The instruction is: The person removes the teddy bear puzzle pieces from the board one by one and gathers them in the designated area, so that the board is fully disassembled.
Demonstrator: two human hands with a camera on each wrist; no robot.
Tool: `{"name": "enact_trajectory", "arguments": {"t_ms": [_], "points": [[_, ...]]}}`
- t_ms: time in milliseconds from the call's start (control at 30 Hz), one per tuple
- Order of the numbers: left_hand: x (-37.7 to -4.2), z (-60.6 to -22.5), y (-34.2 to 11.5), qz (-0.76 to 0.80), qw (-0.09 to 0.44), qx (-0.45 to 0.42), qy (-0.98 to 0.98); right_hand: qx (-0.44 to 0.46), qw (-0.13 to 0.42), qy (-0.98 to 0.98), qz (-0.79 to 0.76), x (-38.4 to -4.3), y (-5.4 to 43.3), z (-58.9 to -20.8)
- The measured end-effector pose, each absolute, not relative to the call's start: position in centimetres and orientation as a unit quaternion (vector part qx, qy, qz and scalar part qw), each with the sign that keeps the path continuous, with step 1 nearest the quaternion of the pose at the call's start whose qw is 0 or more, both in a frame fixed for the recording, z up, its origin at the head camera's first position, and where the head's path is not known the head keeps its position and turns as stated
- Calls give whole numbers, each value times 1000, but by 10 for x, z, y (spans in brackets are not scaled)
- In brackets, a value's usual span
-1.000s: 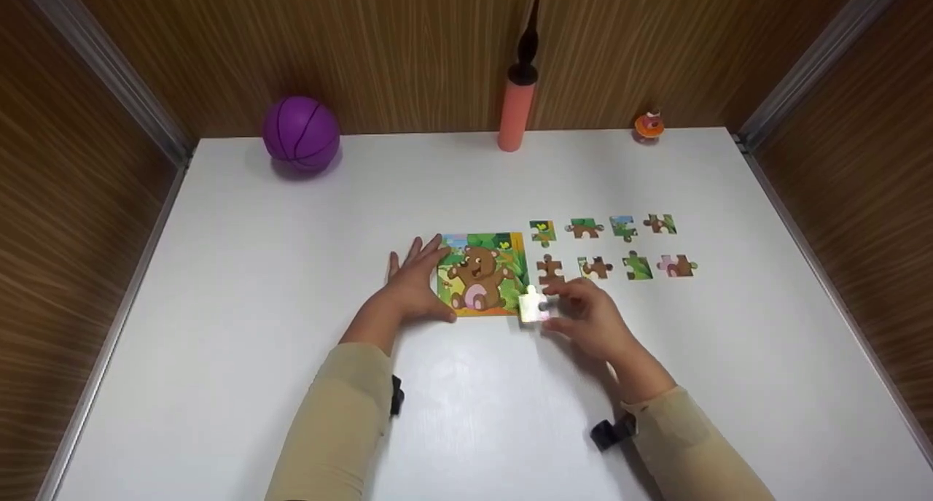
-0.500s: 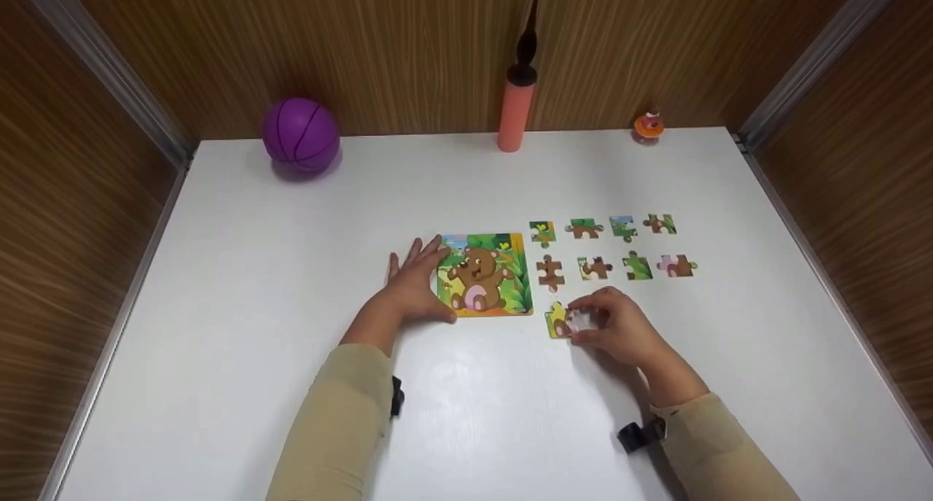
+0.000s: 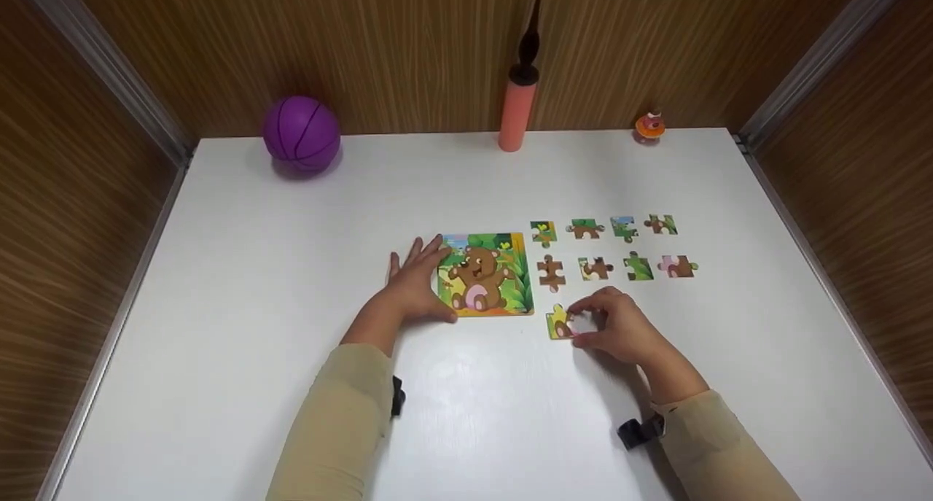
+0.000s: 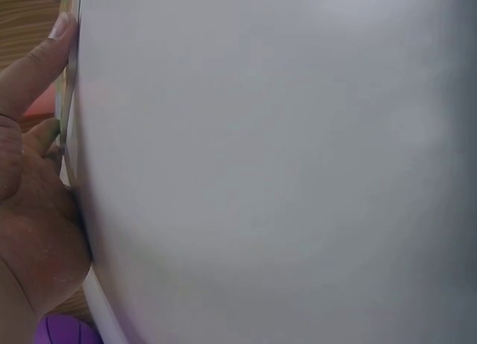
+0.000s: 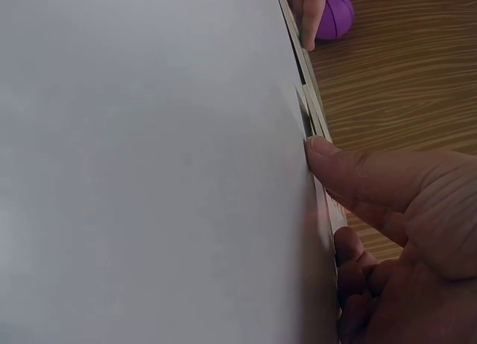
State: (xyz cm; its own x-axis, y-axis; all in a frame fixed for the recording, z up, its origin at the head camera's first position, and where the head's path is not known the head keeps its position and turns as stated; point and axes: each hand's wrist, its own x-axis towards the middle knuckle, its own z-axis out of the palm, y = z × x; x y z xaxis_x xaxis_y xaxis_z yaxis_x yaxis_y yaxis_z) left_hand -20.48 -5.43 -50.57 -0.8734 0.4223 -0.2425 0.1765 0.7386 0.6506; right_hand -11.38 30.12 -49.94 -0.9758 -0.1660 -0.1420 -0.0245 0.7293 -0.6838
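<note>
A square bear picture board (image 3: 485, 275) lies near the middle of the white table in the head view. My left hand (image 3: 415, 286) rests at its left side, fingers spread, with fingertips and thumb at the board's edge. To the right of the board's lower corner, my right hand (image 3: 616, 326) pinches a jigsaw puzzle piece (image 3: 557, 324) between thumb and fingers. That piece shows yellow, green and a bit of brown, and it appears flat on the table. In the right wrist view my thumb (image 5: 358, 173) is at the table surface; the piece itself is hard to make out there.
Several loose puzzle pieces lie in two rows right of the board, including a green one (image 3: 638, 267) and a pink-brown one (image 3: 677, 266). Along the back stand a purple ball (image 3: 302, 134), a pink pump (image 3: 517, 114) and a small orange figurine (image 3: 649, 127). Wood-grain panels surround the table.
My right hand has moved the puzzle piece right and slightly nearer me, away from the board's lower right corner. It has barely moved over the last half second. My left hand stays still.
</note>
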Motion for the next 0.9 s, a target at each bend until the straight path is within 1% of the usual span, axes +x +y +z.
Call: {"name": "enact_trajectory", "arguments": {"t_ms": [367, 633, 767, 900], "points": [[-205, -506, -55, 331, 190, 155, 911, -59, 91, 922, -371, -116, 302, -501], [-205, -507, -56, 348, 186, 152, 906, -27, 99, 914, -394, -115, 303, -502], [-204, -508, -57, 369, 181, 147, 900, -18, 87, 911, -403, -114, 298, -497], [-205, -508, -57, 375, 179, 145, 898, -10, 65, 911, -407, -115, 285, -491]]}}
